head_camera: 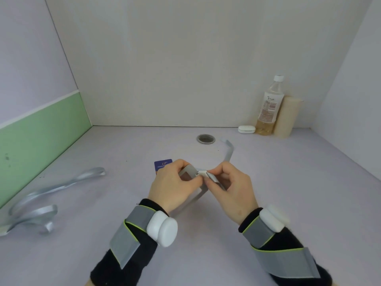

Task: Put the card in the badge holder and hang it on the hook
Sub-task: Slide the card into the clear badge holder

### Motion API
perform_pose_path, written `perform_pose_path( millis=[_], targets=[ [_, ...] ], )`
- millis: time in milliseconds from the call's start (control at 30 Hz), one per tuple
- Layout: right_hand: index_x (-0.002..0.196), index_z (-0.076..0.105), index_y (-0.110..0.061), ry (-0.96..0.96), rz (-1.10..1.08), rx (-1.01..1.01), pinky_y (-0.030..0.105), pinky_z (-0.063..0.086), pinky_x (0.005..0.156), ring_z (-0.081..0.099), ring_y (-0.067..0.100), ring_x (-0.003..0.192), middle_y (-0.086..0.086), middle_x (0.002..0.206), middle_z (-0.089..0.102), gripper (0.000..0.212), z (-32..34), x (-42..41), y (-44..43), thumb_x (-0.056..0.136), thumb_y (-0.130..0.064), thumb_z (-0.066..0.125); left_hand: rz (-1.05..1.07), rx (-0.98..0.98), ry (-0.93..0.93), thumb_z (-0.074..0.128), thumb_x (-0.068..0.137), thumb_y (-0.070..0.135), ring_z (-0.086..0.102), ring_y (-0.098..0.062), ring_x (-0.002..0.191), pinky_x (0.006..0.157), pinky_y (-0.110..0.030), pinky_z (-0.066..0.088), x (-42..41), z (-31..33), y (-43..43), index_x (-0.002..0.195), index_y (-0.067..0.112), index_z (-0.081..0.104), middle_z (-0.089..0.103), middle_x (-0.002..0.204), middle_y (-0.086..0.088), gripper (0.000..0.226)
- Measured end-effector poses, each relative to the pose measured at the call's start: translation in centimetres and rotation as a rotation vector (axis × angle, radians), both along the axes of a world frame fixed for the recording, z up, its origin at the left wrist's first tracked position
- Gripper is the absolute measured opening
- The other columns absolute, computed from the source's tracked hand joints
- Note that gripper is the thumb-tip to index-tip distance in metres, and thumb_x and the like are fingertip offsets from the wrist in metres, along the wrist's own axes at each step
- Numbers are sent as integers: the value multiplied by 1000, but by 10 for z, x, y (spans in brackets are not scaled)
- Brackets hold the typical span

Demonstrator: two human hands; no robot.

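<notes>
Badge holder (188,172), light and semi-rigid, pinched at mid-table between left hand (172,185) and right hand (231,186) at its clip end. Flimsy lanyard (228,150) trailing far-right; thin card (163,164) lying flat just beyond, best lifted by its edges.

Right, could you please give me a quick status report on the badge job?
Both hands on badge holder: left hand grips frame, right hand pinches clip end. Blue card on table, not inserted. Hook far left, nothing blocking.

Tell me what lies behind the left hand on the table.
A blue card lies flat behind the left hand; its top edge and printed logo show, while the hand covers its lower part. The hand grips the grey badge holder.
</notes>
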State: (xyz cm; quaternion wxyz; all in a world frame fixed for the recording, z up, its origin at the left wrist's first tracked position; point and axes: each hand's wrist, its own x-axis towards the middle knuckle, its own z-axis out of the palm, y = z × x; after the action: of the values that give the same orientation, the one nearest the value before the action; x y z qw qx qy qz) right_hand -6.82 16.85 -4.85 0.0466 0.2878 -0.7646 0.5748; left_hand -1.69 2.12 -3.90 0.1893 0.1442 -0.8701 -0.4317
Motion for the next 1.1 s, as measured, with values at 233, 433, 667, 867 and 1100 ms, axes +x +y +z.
perform_pose_path(
  millis=[233, 433, 667, 867, 1100],
  targets=[
    [80, 64, -13, 92, 16, 14, 18, 53, 79, 68, 3, 82, -14, 90, 73, 6, 0, 3, -1, 79, -10, 68, -25, -73, 24, 56, 66, 46, 64, -10, 77, 72, -37, 55, 4, 5, 6, 86, 28, 58, 67, 77, 11, 27],
    [82, 65, -12, 167, 16, 1, 19, 53, 81, 68, -1, 85, -13, 92, 73, 5, 0, 6, 1, 77, -11, 67, -64, -28, 34, 65, 74, 34, 66, -9, 76, 73, -36, 55, 5, 8, 3, 87, 24, 58, 69, 79, 8, 18],
    [79, 66, -13, 178, 40, 13, 24, 55, 80, 68, -2, 88, -14, 92, 73, 1, -3, 7, 1, 79, -14, 65, -200, 19, -18, 63, 83, 22, 71, -6, 65, 59, -22, 53, 8, 11, -3, 99, 23, 61, 72, 84, 5, 16],
    [77, 66, -17, 157, 46, 30, 29, 55, 80, 69, 2, 88, -13, 93, 75, 3, -5, 6, -1, 80, -16, 66, -231, 62, -43, 62, 85, 16, 71, -4, 71, 56, -22, 53, 7, 8, -7, 94, 16, 65, 73, 82, 4, 10],
    [79, 70, -16, 152, 54, 15, 27, 54, 83, 68, 0, 90, -11, 93, 75, 5, -9, 6, -3, 77, -20, 66, -181, 28, -60, 61, 80, 15, 65, -4, 75, 64, -24, 51, 3, 3, -9, 91, 16, 66, 72, 77, 9, 12]
  ],
)
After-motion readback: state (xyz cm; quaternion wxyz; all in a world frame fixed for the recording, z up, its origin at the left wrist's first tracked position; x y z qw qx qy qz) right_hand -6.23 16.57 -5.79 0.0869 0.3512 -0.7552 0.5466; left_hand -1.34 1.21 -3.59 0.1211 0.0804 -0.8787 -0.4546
